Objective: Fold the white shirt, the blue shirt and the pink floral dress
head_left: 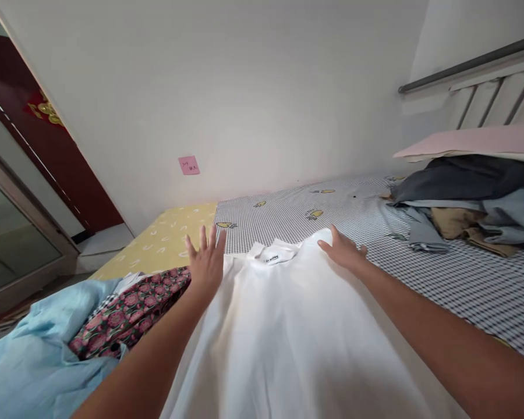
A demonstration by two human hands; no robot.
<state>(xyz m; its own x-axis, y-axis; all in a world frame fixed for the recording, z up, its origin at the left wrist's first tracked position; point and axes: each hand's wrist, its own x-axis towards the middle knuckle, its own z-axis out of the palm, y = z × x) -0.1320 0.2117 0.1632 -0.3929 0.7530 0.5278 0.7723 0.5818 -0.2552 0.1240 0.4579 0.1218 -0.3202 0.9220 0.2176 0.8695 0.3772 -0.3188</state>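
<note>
A white shirt point(279, 326) lies spread out on the bed in front of me, its collar point(273, 253) pointing away and a dark printed label inside the neck. My left hand point(206, 256) is open at the shirt's left shoulder, with its fingers spread apart. At the opposite shoulder, my right hand point(343, 250) rests against the white fabric. Its thumb and index finger are apart over the shoulder edge, while some of its other fingers are partly hidden. The shirt's lower part runs out of view between my forearms.
Left of the shirt lie a flowered dark red garment point(133, 311) and a light blue garment point(48, 349). Folded clothes point(467, 192) are stacked at right beneath a pink board-like sheet point(484, 139). A checked bedsheet point(279, 215) meets the wall point(262, 105), which bears a pink note point(188, 165).
</note>
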